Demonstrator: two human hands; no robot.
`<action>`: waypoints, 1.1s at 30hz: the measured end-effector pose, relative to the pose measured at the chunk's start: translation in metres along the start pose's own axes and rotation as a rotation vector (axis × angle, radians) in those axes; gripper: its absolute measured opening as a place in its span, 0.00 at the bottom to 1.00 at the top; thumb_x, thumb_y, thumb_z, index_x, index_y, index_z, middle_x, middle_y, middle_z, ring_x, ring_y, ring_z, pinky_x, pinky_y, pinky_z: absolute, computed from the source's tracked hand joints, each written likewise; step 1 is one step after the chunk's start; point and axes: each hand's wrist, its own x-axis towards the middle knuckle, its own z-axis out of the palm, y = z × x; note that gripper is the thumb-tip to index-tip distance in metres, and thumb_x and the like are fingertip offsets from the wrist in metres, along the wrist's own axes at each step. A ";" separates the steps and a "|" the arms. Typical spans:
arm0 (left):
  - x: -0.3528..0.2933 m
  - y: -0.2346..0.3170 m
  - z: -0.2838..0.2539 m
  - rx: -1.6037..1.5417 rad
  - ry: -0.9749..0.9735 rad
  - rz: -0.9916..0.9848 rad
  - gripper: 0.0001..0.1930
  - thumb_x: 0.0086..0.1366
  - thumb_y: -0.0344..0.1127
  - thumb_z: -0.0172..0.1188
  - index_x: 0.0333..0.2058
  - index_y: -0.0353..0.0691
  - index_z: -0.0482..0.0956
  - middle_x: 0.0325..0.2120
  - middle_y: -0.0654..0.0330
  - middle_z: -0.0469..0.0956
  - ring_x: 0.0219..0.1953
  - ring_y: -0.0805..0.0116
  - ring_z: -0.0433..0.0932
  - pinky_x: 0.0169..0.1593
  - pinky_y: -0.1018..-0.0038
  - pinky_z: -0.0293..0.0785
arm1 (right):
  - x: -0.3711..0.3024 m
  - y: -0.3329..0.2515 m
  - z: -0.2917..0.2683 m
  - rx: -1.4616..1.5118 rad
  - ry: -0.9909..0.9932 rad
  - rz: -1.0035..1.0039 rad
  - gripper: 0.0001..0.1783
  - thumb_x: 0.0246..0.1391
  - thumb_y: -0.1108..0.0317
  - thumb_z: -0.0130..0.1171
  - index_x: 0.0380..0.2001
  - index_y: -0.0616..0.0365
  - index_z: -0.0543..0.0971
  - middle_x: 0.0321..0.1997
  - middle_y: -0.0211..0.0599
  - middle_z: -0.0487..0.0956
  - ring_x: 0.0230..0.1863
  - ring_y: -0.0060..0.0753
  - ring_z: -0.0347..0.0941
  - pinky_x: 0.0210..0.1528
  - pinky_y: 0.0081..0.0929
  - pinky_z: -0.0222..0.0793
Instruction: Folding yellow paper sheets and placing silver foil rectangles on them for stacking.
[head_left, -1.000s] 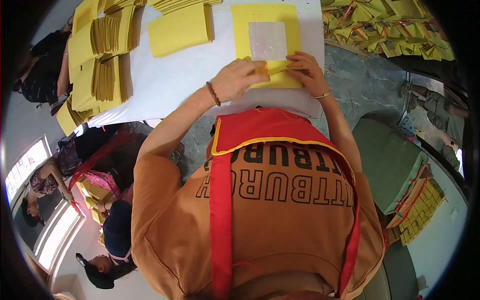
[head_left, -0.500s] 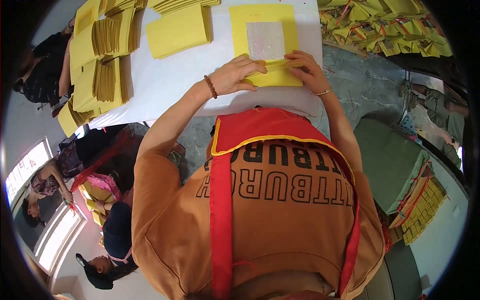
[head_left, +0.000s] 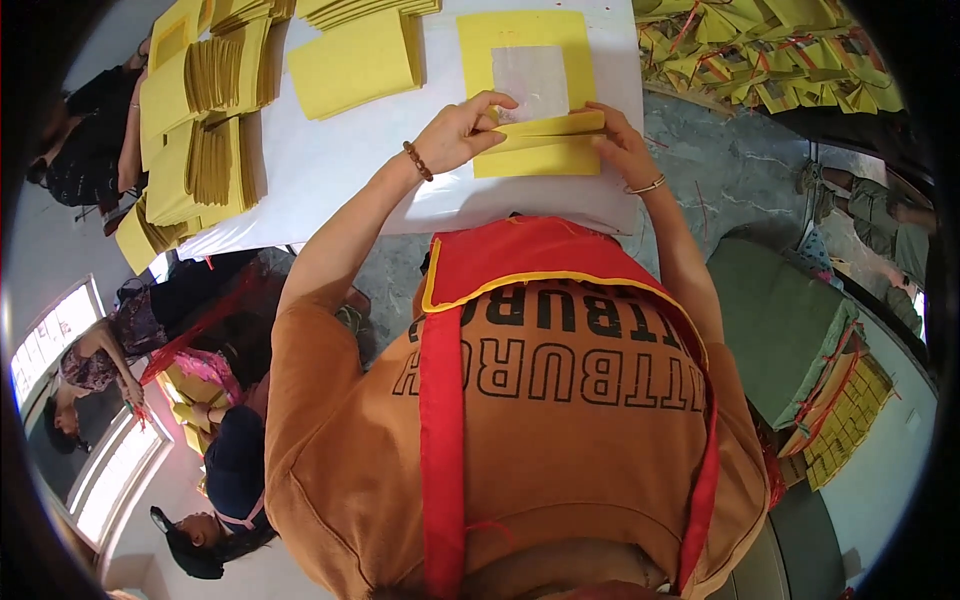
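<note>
Yellow paper [head_left: 550, 127], part-folded, touches the right hand [head_left: 626, 152].

black capital lettering [head_left: 557, 350] runs across the chest of the person's orange-brown sweatshirt [head_left: 560, 470], upside down in view: a far row [head_left: 570, 313] in solid letters, partly under the red apron [head_left: 540, 260], and a nearer row [head_left: 545, 373] in outline.

Left forearm [head_left: 355, 220] angled forward and inward; left hand [head_left: 455, 132] had index and thumb apart. Right forearm [head_left: 683, 250] ran straighter; right hand [head_left: 626, 148] had fingers bent inward, thumb opposing.
</note>
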 end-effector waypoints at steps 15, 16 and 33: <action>0.013 0.019 -0.010 0.165 -0.177 0.012 0.30 0.51 0.24 0.52 0.56 0.44 0.64 0.11 0.61 0.65 0.16 0.73 0.64 0.26 0.78 0.65 | 0.000 -0.019 0.010 -0.083 0.037 0.077 0.26 0.44 0.63 0.62 0.48 0.58 0.72 0.56 0.42 0.63 0.61 0.37 0.55 0.60 0.33 0.54; 0.014 0.019 -0.010 0.151 -0.213 0.001 0.30 0.50 0.24 0.52 0.56 0.44 0.65 0.11 0.61 0.66 0.16 0.74 0.64 0.27 0.78 0.66 | 0.000 -0.019 0.014 -0.030 0.077 0.075 0.27 0.43 0.63 0.63 0.49 0.57 0.71 0.55 0.42 0.63 0.60 0.36 0.55 0.59 0.33 0.54; 0.013 0.007 -0.010 -0.038 -0.181 -0.010 0.24 0.51 0.23 0.55 0.50 0.42 0.66 0.17 0.65 0.72 0.21 0.78 0.67 0.30 0.80 0.67 | -0.027 -0.023 0.048 -0.252 0.560 0.218 0.42 0.41 0.65 0.67 0.57 0.57 0.57 0.31 0.32 0.76 0.29 0.19 0.71 0.29 0.16 0.66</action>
